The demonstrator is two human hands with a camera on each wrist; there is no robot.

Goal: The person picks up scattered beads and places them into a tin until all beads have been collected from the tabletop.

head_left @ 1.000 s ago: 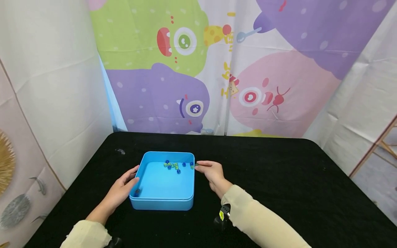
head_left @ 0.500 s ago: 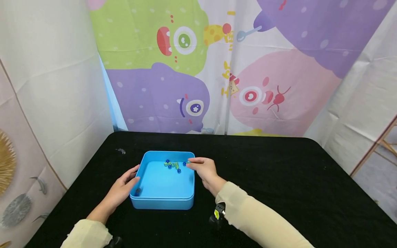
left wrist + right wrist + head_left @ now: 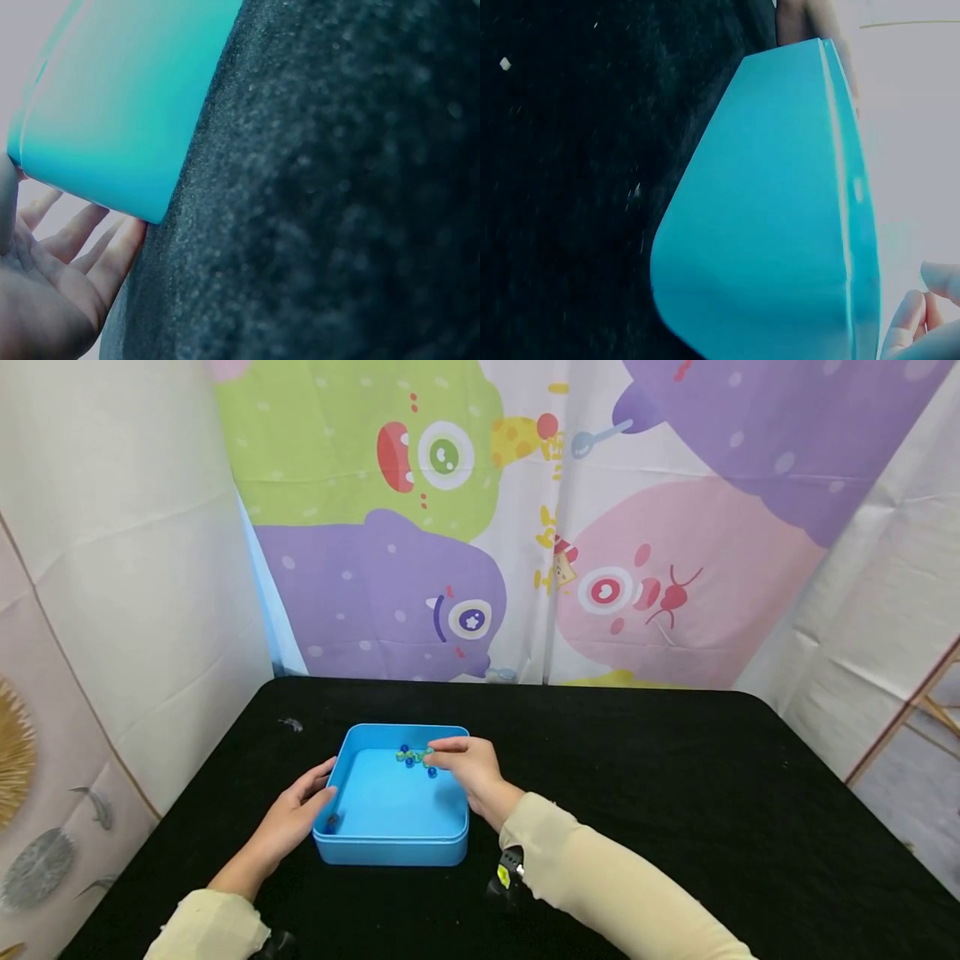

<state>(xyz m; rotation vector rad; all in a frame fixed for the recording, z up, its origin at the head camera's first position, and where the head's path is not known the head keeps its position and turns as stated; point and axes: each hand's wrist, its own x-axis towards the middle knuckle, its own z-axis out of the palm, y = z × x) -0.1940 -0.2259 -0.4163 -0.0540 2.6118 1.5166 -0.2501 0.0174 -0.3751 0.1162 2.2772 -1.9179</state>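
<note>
A blue rectangular box stands on the black table. Blue and yellow-green beads lie close together by its back wall. My left hand rests against the box's left side, its thumb at the rim; in the left wrist view its fairly straight fingers touch the outer wall. Reaching over the right rim, my right hand pinches a small greenish bead with thumb and forefinger, right beside the other beads. Glare washes out these fingertips in the right wrist view.
A small dark thing lies in the box's front left corner. A crumpled clear scrap is at the table's back left. Behind the table hangs a curtain printed with cartoon creatures.
My right hand has moved left from outside the box's right wall to over the beads, carrying the greenish bead. Beads near the right wall are now hidden from view. My left hand stays put.
</note>
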